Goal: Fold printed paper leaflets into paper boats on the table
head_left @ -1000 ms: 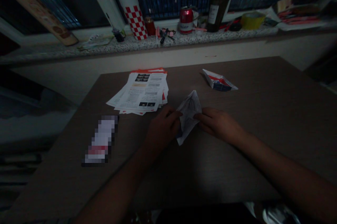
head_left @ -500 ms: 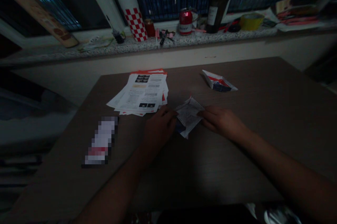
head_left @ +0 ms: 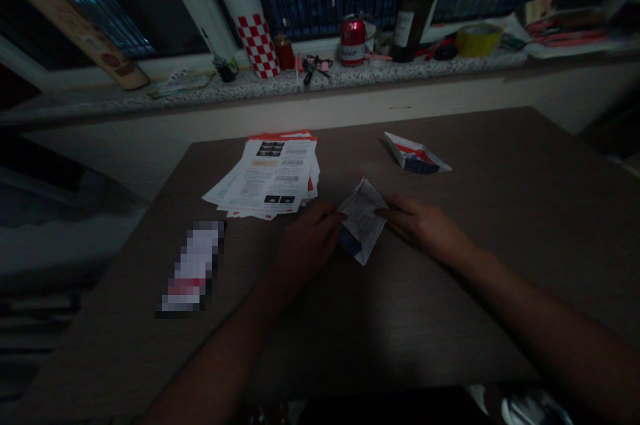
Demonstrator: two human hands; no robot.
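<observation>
A folded sheet of printed paper point(head_left: 366, 215), roughly diamond-shaped with a dark blue patch on its lower left, is between my hands over the table. My left hand point(head_left: 315, 235) pinches its left edge, fingers closed. On the opposite edge my right hand point(head_left: 420, 222) grips the paper between thumb and fingers. Beyond it, to the right, a folded paper boat point(head_left: 417, 157) in white, red and dark blue rests on the table. Dim light hides the finer creases.
Left of the hands lies a fanned stack of printed sheets point(head_left: 270, 178). Nearer me is a phone point(head_left: 193, 268) with a blurred screen. Behind the table, the stone windowsill point(head_left: 200, 95) carries a checkered bottle point(head_left: 257, 45), a red can point(head_left: 353, 42) and a dark bottle point(head_left: 406, 25).
The folded paper has turned slightly and shifted a little to the right between my hands, its faces looking flatter. My left hand has moved slightly right with it.
</observation>
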